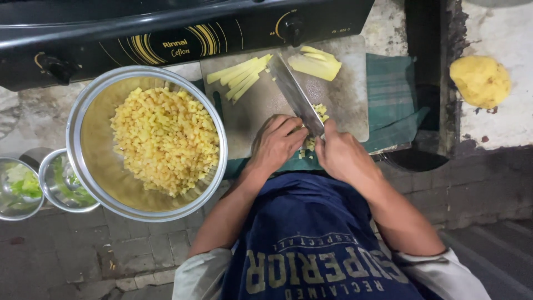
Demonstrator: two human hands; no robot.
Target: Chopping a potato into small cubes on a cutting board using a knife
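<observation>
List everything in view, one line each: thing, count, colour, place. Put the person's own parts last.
cutting board: one, grey, centre top, on a green cloth
knife: one, steel blade, lying diagonally across the board
potato strips: one pile, pale yellow, board's upper left
potato slices: a few, pale yellow, board's upper right
large bowl: one, metal, left, filled with yellow potato cubes
small bowls: two, metal, far left, holding green vegetables
peeled potato: one, yellow, top right
stove: one, black, top
left hand: on the board, pressing potato pieces
right hand: grip on the knife handle
</observation>
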